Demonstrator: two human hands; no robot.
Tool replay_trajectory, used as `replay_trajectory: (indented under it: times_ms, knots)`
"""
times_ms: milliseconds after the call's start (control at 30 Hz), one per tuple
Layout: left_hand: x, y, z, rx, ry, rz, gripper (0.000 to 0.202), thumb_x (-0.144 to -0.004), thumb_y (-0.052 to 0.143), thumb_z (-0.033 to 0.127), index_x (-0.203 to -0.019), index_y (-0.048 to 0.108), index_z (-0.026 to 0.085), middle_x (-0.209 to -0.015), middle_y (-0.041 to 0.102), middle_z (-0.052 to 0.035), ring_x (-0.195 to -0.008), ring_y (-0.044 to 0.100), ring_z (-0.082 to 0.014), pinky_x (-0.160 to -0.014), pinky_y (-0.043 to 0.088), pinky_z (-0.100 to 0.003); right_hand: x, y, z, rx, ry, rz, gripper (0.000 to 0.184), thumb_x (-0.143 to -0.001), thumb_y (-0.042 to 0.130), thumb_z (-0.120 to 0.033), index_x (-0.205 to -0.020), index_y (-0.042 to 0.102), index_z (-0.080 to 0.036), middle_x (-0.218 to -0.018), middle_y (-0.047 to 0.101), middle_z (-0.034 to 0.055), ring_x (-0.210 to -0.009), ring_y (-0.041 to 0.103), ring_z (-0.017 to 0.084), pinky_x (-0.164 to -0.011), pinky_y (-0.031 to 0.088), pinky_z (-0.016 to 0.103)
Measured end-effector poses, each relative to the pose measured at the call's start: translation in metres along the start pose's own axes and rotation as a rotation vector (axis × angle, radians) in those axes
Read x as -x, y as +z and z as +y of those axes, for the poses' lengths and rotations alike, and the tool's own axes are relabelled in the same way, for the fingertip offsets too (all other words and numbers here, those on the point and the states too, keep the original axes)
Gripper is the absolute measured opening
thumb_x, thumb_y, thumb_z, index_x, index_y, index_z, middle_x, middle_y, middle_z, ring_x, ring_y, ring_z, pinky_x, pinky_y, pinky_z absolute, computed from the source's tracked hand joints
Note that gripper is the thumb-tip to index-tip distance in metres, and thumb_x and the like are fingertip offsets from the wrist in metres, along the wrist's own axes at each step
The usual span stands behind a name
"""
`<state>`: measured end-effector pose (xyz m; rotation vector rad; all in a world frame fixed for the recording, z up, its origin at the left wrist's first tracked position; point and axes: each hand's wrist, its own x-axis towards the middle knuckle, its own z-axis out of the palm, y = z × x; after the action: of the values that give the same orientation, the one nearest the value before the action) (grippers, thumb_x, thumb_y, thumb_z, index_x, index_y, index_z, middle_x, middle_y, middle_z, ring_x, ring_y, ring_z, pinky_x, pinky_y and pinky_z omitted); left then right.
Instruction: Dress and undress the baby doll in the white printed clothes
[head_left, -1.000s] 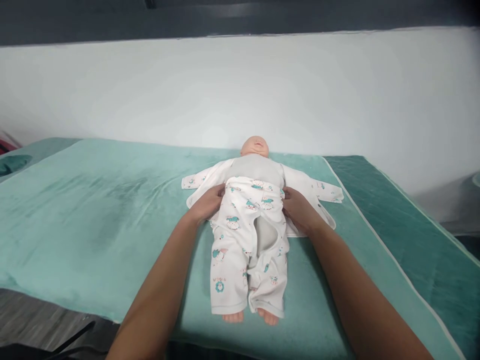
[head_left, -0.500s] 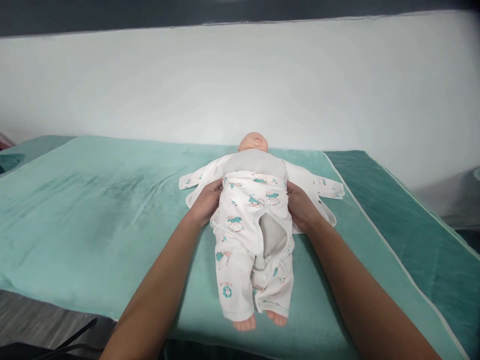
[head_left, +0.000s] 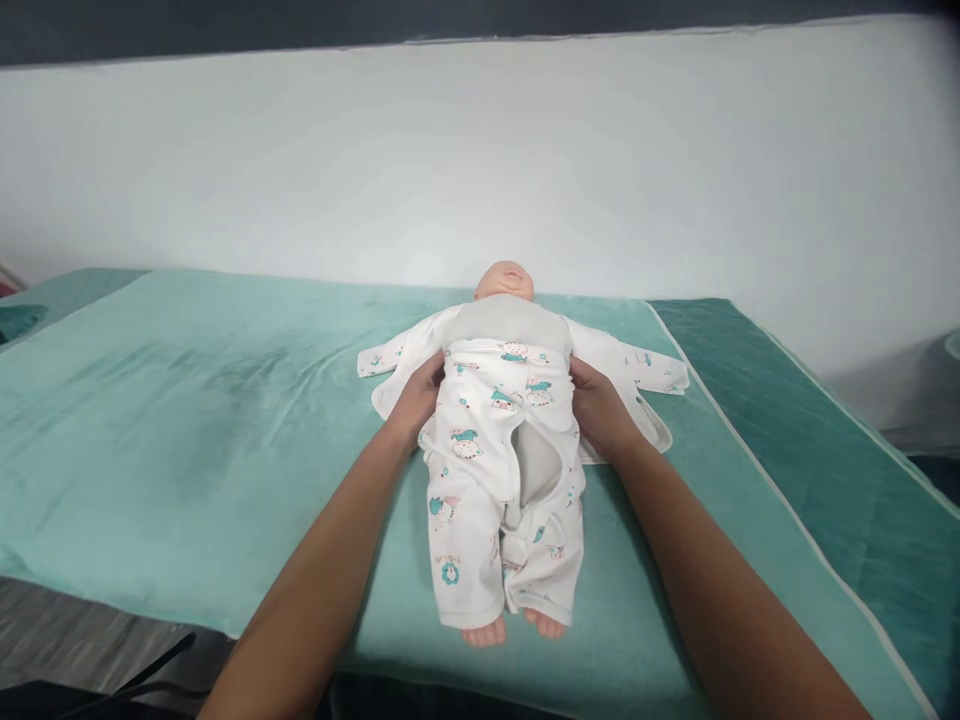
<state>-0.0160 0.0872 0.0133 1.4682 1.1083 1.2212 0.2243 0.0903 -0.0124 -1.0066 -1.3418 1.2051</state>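
A baby doll [head_left: 507, 282] lies on its back on a light green towel [head_left: 187, 430], head toward the wall. It has a grey cloth torso and wears white printed trousers [head_left: 495, 480] with teal figures. An open white printed top [head_left: 637, 385] is spread flat beneath it, sleeves out to both sides. My left hand [head_left: 415, 400] grips the trousers' waistband at the doll's left-hand side in the view. My right hand [head_left: 598, 405] grips the waistband on the other side. Both hands have fingers curled on the fabric. Two bare feet [head_left: 514, 628] stick out of the trouser legs.
The towel covers a table with a darker green cover [head_left: 810, 420] showing on the right. A white wall [head_left: 480, 160] stands close behind the doll's head. The table's front edge runs near my forearms, with dark floor [head_left: 67, 660] at lower left.
The trousers' waistband has been drawn a little higher up the doll's torso, with both hands shifting slightly toward the head. The view has tipped slightly.
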Motion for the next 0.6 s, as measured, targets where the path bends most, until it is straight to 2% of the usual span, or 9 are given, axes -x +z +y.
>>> replay_trajectory:
  times_ms: [100,200,333,433,500,600]
  knots:
    - [0.000,0.002,0.001,-0.059,0.053,-0.003,0.045,-0.074,0.070,0.031,-0.118,0.067,0.021,-0.128,0.065,-0.0085,-0.121,0.057,-0.0299,-0.106,0.041,-0.043,0.000,-0.002,0.001,0.045,-0.035,0.014,0.024,-0.077,0.065,-0.031,-0.101,0.069,-0.025,-0.098,0.074,0.0019,-0.092,0.064,0.023,-0.077,0.050,0.036]
    - [-0.002,0.002,-0.006,-0.111,0.081,0.023,0.040,-0.076,0.068,0.030,-0.114,0.067,0.020,-0.126,0.066,-0.0079,-0.117,0.059,-0.0280,-0.106,0.041,-0.042,-0.002,-0.003,0.002,0.172,-0.069,0.083,0.017,-0.078,0.062,-0.029,-0.092,0.068,-0.023,-0.094,0.072,0.0022,-0.087,0.062,0.021,-0.079,0.049,0.036]
    - [-0.006,-0.001,-0.019,-0.168,0.048,0.175,0.031,-0.074,0.068,0.027,-0.103,0.067,0.017,-0.108,0.070,-0.0083,-0.100,0.064,-0.0242,-0.096,0.048,-0.041,-0.003,-0.003,0.004,0.256,-0.103,0.282,0.015,-0.075,0.063,-0.025,-0.090,0.061,-0.023,-0.088,0.068,0.0018,-0.082,0.061,0.019,-0.079,0.048,0.035]
    - [-0.004,-0.003,-0.020,-0.129,0.108,0.307,0.024,-0.078,0.063,0.025,-0.102,0.065,0.019,-0.102,0.067,-0.0062,-0.097,0.064,-0.0195,-0.091,0.051,-0.037,0.001,-0.001,-0.002,0.261,-0.227,0.396,0.013,-0.078,0.063,-0.026,-0.090,0.059,-0.023,-0.088,0.063,0.0018,-0.083,0.059,0.018,-0.077,0.049,0.033]
    - [-0.002,-0.003,-0.017,-0.154,0.223,0.328,0.019,-0.083,0.061,0.026,-0.100,0.066,0.022,-0.107,0.065,-0.0057,-0.104,0.062,-0.0188,-0.093,0.051,-0.036,0.005,0.000,-0.009,0.276,-0.305,0.362,0.008,-0.082,0.061,-0.028,-0.089,0.060,-0.024,-0.089,0.061,0.0020,-0.085,0.058,0.018,-0.076,0.049,0.033]
    - [0.001,-0.003,-0.012,-0.222,0.358,0.269,0.015,-0.086,0.060,0.030,-0.097,0.069,0.024,-0.115,0.062,-0.0057,-0.112,0.058,-0.0194,-0.096,0.050,-0.036,0.009,0.000,-0.018,0.289,-0.363,0.229,0.007,-0.086,0.061,-0.031,-0.089,0.063,-0.025,-0.094,0.059,0.0020,-0.090,0.057,0.019,-0.078,0.048,0.033]
